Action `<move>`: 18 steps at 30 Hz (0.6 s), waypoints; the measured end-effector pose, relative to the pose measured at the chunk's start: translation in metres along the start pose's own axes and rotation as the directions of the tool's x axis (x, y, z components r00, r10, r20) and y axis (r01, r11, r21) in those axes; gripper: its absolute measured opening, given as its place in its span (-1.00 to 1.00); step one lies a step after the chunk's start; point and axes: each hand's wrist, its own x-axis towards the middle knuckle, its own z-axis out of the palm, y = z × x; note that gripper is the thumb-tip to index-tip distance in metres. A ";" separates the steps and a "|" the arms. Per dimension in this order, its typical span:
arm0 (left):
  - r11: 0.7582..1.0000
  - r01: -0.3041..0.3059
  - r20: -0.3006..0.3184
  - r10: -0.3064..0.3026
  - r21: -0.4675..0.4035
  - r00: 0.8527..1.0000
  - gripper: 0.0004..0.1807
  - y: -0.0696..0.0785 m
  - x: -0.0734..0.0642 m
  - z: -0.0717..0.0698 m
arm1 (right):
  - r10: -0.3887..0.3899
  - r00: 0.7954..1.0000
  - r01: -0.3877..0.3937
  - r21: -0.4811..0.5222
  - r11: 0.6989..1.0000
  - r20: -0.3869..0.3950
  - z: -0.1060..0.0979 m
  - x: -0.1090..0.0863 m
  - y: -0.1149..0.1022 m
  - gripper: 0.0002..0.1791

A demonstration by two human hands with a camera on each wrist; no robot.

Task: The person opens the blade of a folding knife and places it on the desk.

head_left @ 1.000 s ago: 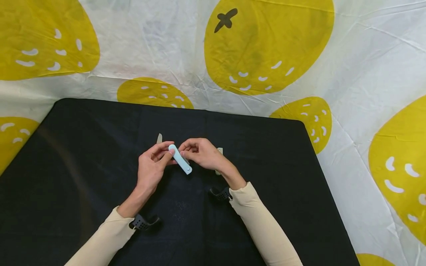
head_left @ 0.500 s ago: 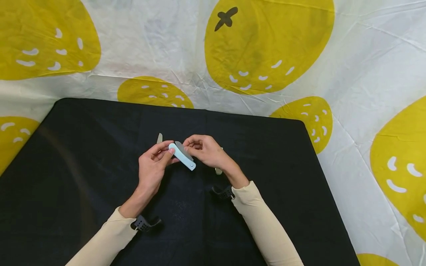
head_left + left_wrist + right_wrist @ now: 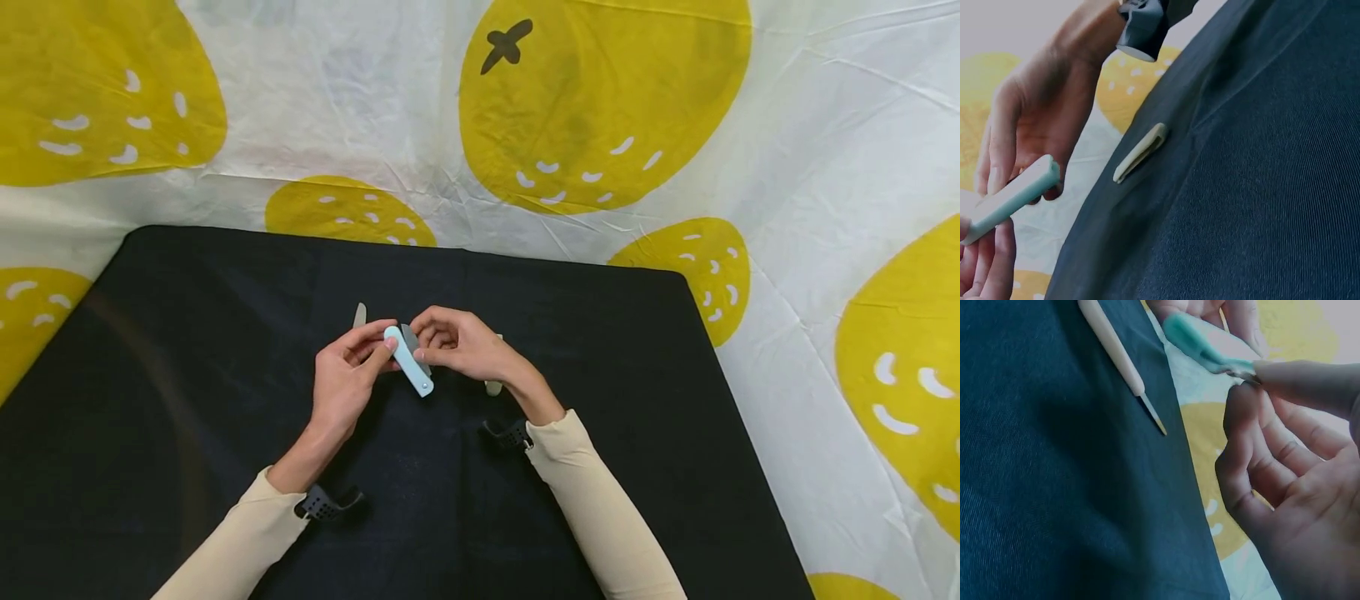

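A folding knife (image 3: 408, 361) with a light blue handle is up in the air between both hands, its grey blade (image 3: 410, 337) lying close along the handle. My left hand (image 3: 343, 375) grips the handle near its upper end, thumb on the side facing me. My right hand (image 3: 465, 343) pinches the blade's edge between thumb and index finger, plainest in the right wrist view. In that view a second knife (image 3: 1113, 347), pale-handled with a narrow blade, lies on the cloth. A cream slotted handle (image 3: 1141, 153) lies on the cloth near my right hand.
A black cloth (image 3: 420, 517) covers the table, its far edge running behind my hands. A white sheet (image 3: 360, 92) printed with yellow fruit hangs at the back and right. Black straps (image 3: 330, 504) hang at both wrists.
The blue handle tilted a little, then swung back steeper. More of the grey blade shows beside it than one second ago. My right hand shifted slightly right, still at the blade.
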 end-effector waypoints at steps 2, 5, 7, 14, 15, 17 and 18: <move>1.000 0.003 0.022 -0.003 0.012 1.000 -0.65 0.000 0.000 -0.002 | -0.015 1.000 0.014 0.028 0.999 0.018 -0.001 0.001 0.001 -0.72; 1.000 0.016 0.096 -0.016 0.002 0.995 -0.61 -0.001 0.002 -0.005 | -0.014 0.999 0.012 0.073 0.997 0.034 -0.001 0.001 0.000 -0.70; 1.000 0.027 0.151 -0.026 -0.006 0.988 -0.59 -0.001 0.003 -0.007 | -0.001 0.999 -0.003 0.096 0.995 0.038 -0.001 0.001 0.001 -0.70; 0.999 0.040 0.186 -0.034 -0.030 0.982 -0.55 -0.002 0.005 -0.007 | -0.015 1.000 0.013 0.137 0.990 0.013 0.001 0.001 0.003 -0.70; 0.999 0.042 0.172 -0.036 -0.034 0.984 -0.55 -0.002 0.005 -0.007 | -0.016 1.000 0.016 0.139 0.990 0.001 0.001 0.001 0.003 -0.69; 0.998 0.049 0.138 -0.042 -0.045 0.989 -0.56 -0.001 0.005 -0.006 | -0.008 0.999 0.012 0.146 0.989 -0.031 0.001 0.001 0.002 -0.68; 0.997 0.052 0.119 -0.046 -0.052 0.992 -0.57 -0.001 0.005 -0.007 | -0.002 0.999 0.009 0.147 0.989 -0.052 0.001 0.001 0.002 -0.68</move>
